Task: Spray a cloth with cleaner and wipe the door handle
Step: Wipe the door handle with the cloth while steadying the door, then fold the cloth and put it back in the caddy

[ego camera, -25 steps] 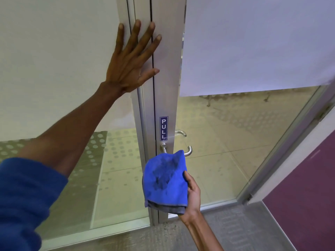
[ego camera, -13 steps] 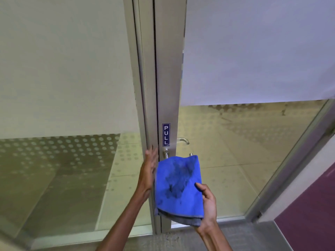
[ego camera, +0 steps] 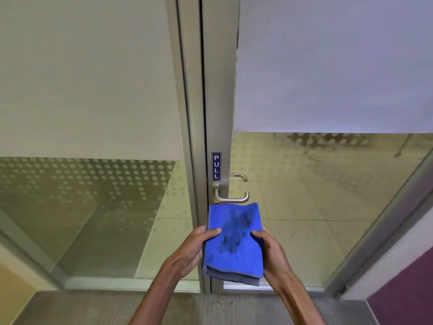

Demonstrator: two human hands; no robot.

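Note:
A folded blue cloth (ego camera: 234, 240) with a dark wet patch in its middle is held flat in front of me. My left hand (ego camera: 195, 247) grips its left edge, thumb on top. My right hand (ego camera: 273, 250) grips its right edge, thumb on top. Just above the cloth's far edge is the silver lever door handle (ego camera: 232, 197) on the metal door frame (ego camera: 220, 90), not touched by the cloth. A second handle (ego camera: 239, 176) shows through the glass on the far side. No spray bottle is in view.
A blue PULL sticker (ego camera: 216, 166) sits above the handle. Glass panels (ego camera: 93, 207) with frosted upper parts stand left and right. Grey carpet (ego camera: 93, 308) lies at my feet; a purple wall (ego camera: 403, 299) is at the lower right.
My left hand came down from the door frame and took hold of the cloth's left edge. The cloth dropped slightly, uncovering the handle; my view moved closer to the door.

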